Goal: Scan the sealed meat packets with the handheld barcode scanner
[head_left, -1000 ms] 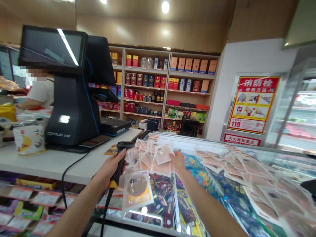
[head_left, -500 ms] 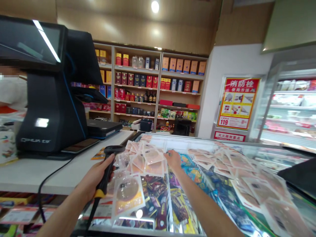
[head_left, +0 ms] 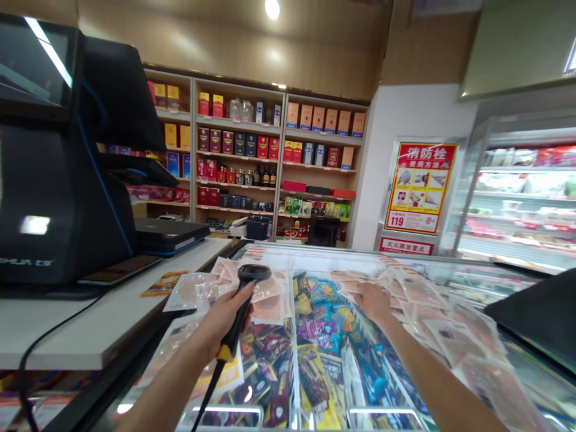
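Observation:
My left hand [head_left: 225, 315] is wrapped round the handle of a black and yellow barcode scanner [head_left: 240, 312]. The scanner's head tilts forward over a pile of flat, clear-wrapped packets [head_left: 272, 300] on the freezer's glass top. My right hand [head_left: 375, 300] lies at the near left end of a second pile of similar packets [head_left: 418, 288]. Its fingers are bent and closed at the packets' edge, with the tips partly hidden, so what they grip is unclear. Colourful wrapped packs [head_left: 324, 336] show through the glass between the piles.
At left a white counter [head_left: 49, 330] bears a black checkout terminal [head_left: 49, 204], a phone [head_left: 119, 270] and an orange packet [head_left: 164, 282]. The scanner's cable hangs towards me. A black object [head_left: 540, 318] stands at the right edge. Shelves [head_left: 279, 129] of boxes line the back.
My right hand has moved right, from the edge of the left pile to the right pile. My left hand has carried the scanner right, over the left pile. The view has shifted slightly right.

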The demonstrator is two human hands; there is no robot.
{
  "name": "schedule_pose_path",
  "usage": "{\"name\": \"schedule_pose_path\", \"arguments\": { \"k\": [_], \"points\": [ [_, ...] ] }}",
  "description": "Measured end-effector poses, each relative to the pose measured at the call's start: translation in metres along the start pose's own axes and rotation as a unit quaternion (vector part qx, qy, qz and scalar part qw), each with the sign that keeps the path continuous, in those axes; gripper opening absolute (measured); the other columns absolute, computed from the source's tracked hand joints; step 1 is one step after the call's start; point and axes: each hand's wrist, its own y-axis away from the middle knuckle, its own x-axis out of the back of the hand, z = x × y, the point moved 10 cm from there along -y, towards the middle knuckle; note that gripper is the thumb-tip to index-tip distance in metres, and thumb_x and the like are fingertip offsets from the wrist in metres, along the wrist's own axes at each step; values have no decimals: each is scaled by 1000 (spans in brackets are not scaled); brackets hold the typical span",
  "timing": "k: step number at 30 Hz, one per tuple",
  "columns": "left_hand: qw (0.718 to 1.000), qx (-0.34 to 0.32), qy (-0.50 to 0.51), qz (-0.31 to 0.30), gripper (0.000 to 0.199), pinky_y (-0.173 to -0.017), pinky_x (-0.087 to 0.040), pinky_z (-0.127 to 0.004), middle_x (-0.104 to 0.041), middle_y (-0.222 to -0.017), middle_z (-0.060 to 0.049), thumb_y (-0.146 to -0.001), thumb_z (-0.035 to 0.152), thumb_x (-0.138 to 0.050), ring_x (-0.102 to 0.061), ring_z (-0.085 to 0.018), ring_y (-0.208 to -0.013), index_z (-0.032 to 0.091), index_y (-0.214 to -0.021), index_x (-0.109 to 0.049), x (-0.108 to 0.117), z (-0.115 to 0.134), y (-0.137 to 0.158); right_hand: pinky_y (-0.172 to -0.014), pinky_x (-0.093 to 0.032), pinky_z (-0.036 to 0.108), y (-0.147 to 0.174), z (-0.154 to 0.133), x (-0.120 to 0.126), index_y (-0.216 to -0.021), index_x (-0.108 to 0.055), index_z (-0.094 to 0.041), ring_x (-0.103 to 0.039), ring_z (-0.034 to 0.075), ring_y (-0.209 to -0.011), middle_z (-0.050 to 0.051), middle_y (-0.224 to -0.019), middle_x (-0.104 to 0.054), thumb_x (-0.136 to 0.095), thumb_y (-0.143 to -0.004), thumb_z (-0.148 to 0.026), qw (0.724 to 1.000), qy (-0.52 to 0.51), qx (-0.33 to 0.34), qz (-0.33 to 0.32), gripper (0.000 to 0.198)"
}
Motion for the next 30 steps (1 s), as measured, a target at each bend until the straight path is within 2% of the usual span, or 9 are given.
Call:
{"name": "schedule_pose_path", "arguments": {
  "k": [7,9,12,15,20,22,25,28,30],
  "points": [
    [999,-26,-25,0,36,-34,-30,-18,-49,-46,3,-61,51,-49,-42,-6,-34,14,-60,-46,-18,4,5,-73,-28,38,1,-13,2,-78,-57,-20,-47,22,-85,6,-85,-58,-31,-77,-24,997,39,47,46,27],
    [999,-27,-23,0,36,-34,-30,-18,-48,-45,4,-61,51,-49,-42,-7,-34,14,-60,-46,-19,4,4,-74,-27,37,4,-16,3,-78,-57,-18,-47,21,-85,7,-83,-59,-29,-78,-23,995,41,68,63,28],
    [1000,-18,-10,3,36,-35,-30,-18,-49,-45,4,-60,50,-51,-43,-7,-34,15,-61,-46,-20,1,2,-74,-27,36,6,-15,3,-88,-53,-19,-46,20,-90,7,-93,-56,-30,-78,-27,994,30,72,74,26],
    [1000,-11,-9,3,35,-35,-30,-18,-48,-45,4,-60,50,-51,-43,-6,-34,15,-60,-45,-20,-2,1,-75,-27,36,0,-11,-1,-103,-46,-22,-44,21,-95,8,-103,-52,-34,-77,-34,997,24,48,63,31],
    [1000,-14,-17,3,36,-35,-30,-18,-49,-45,4,-60,51,-50,-43,-6,-34,15,-59,-45,-20,0,3,-76,-26,39,-4,-22,-3,-81,-57,-22,-48,22,-87,5,-89,-59,-32,-78,-31,996,34,62,50,27],
    [1000,-11,-12,4,36,-34,-31,-17,-49,-46,4,-60,51,-50,-43,-6,-34,15,-60,-45,-19,0,4,-76,-27,37,3,-27,0,-82,-58,-22,-49,20,-86,4,-86,-60,-31,-78,-30,994,4,90,57,28],
    [1000,-7,-4,1,35,-34,-31,-17,-49,-46,4,-60,49,-51,-43,-6,-34,15,-62,-45,-19,-2,2,-76,-30,30,17,-27,-1,-81,-59,-23,-50,17,-87,1,-88,-60,-31,-76,-28,990,-71,124,18,28],
    [1000,-1,-2,-14,35,-33,-31,-17,-49,-45,4,-60,50,-51,-44,-6,-34,15,-62,-45,-22,-7,-2,-71,-34,25,20,-10,-5,-79,-60,-22,-52,17,-85,3,-88,-61,-33,-73,-35,990,-117,70,-27,30],
    [999,5,-5,-33,35,-33,-31,-17,-49,-46,4,-60,50,-51,-44,-7,-34,15,-62,-45,-27,-11,-5,-68,-35,27,14,1,-6,-89,-57,-21,-53,19,-83,6,-87,-61,-36,-69,-46,992,-118,12,-36,38]
  ]
}}
